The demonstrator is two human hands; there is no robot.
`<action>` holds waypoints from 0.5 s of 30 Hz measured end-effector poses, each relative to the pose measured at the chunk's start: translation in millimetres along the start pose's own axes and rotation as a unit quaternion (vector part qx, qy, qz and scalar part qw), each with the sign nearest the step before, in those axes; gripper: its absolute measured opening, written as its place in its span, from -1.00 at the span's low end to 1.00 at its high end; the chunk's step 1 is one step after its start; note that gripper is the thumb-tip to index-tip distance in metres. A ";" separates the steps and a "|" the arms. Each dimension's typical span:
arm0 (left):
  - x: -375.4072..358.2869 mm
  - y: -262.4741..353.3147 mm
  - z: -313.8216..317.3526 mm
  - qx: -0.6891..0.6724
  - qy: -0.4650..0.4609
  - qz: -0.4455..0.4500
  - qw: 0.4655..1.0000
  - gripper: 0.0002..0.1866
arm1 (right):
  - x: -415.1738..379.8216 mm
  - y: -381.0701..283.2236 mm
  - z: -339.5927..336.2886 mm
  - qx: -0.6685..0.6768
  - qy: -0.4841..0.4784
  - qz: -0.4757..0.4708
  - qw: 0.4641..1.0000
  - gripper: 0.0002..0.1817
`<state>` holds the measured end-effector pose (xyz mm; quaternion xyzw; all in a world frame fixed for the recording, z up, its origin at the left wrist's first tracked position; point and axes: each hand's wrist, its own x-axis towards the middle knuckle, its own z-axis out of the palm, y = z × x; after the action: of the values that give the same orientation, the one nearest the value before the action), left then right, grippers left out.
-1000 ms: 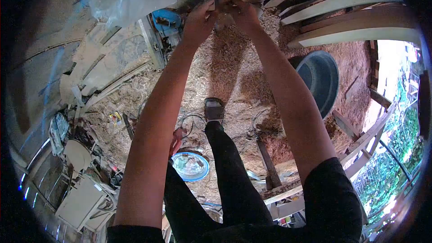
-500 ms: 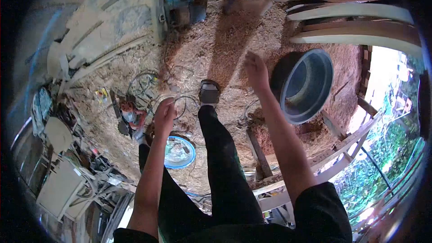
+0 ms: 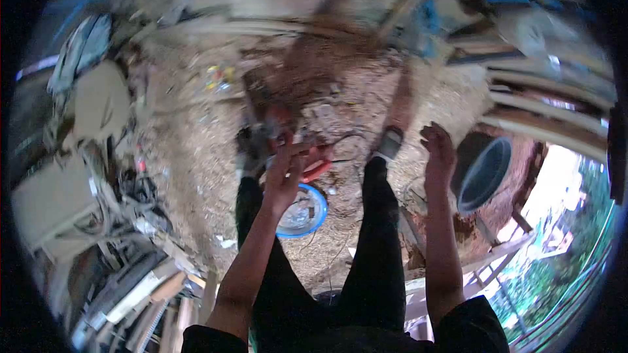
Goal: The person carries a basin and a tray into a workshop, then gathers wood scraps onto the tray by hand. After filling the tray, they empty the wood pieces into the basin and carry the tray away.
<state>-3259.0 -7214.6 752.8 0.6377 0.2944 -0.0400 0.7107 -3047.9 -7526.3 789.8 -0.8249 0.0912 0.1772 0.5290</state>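
My left hand [image 3: 284, 173] reaches out over a red power tool [image 3: 319, 162] with a long dark bar, which looks like an electric chainsaw, lying on the floor between my feet. Its fingers are stretched and overlap the tool in this view; motion blur softens the detail. Just below that hand is a round basin with a blue rim [image 3: 323, 212], partly covered by my wrist. My right hand [image 3: 439, 150] hangs in the air with fingers apart and loosely bent, holding nothing. Nearest to it is a large dark tub [image 3: 485, 173].
Shavings cover the floor [image 3: 196, 157]. Stacked boards [image 3: 549, 124] lie at the upper right, and scrap wood with a pale panel [image 3: 55, 199] fills the left side. A dark cord [image 3: 353, 136] runs near the tool. Greenery [image 3: 569, 261] shows beyond the edge at right.
My view has turned left, so the tub and boards have shifted right. My feet stand wider apart, with the red tool now between them. My left hand has come over the tool.
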 end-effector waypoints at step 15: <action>-107.0 34.7 -419.3 0.090 0.102 0.012 0.991 -0.73 | -213.4 -146.6 372.4 0.091 -0.090 0.065 0.990 -0.70</action>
<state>-3486.2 -6852.4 828.0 0.7031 0.3530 0.0076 0.6173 -3267.7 -7135.0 855.4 -0.7464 0.1124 0.2757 0.5952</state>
